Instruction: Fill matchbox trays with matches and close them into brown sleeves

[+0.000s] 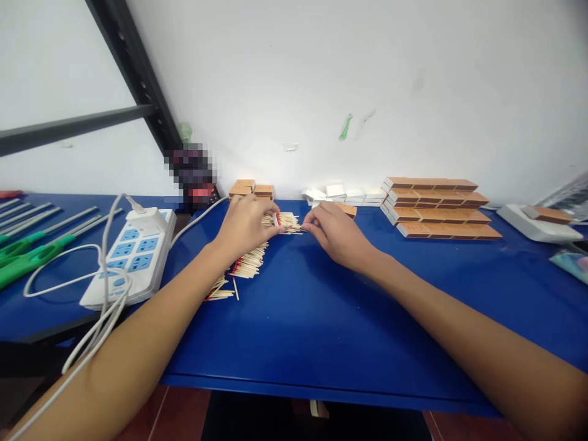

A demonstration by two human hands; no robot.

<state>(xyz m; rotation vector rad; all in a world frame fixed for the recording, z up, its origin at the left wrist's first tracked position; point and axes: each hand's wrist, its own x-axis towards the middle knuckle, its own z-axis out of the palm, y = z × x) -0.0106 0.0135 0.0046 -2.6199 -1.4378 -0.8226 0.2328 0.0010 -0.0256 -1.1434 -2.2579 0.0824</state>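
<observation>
My left hand is closed, thumb and fingers gripping a small white matchbox tray with red-headed matches lying in it. From the right, the pinched fingertips of my right hand meet the bare ends of these matches. Just how many sticks sit between those fingertips is too small to tell. Below and beside my left hand, a loose pile of matches spreads over the blue table. Behind my right hand lies a brown matchbox sleeve, partly covered by the hand.
White matchbox trays lie along the wall. Brown matchboxes stand stacked in steps to the right, with more boxes behind my left hand. At left are a power strip with white cables and green-handled tools.
</observation>
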